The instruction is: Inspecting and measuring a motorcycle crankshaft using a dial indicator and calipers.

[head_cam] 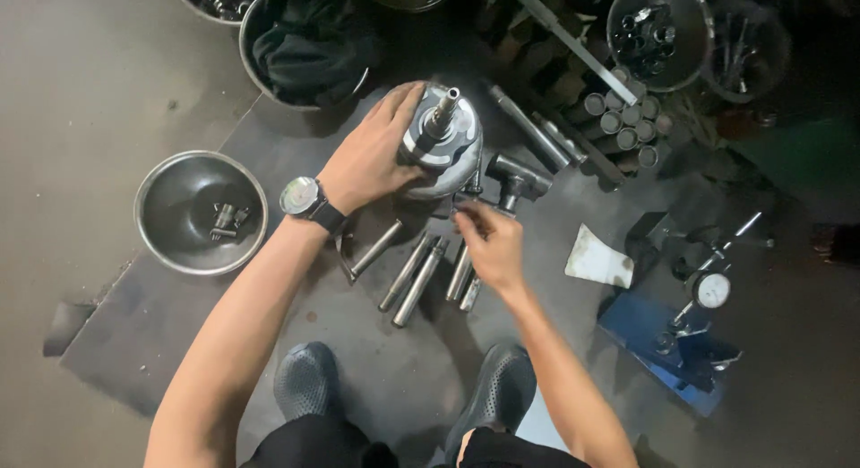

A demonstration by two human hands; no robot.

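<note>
My left hand (372,154), with a wristwatch on the wrist, grips the side of a round metal assembly (445,141) that stands on a dark floor mat with a shaft sticking up from its middle. My right hand (488,240) is just below the assembly, fingers pinched together on a small part near its base; the part itself is too small to make out. Several steel rods (417,275) lie side by side on the mat between my hands and my feet.
A steel bowl (175,186) with a few small parts sits at the left. Another bowl with a dark cloth (309,42) is at the back. A T-shaped metal piece (518,177), several short cylinders (627,123), a white rag (598,257) and a dial gauge on a blue stand (708,293) lie right.
</note>
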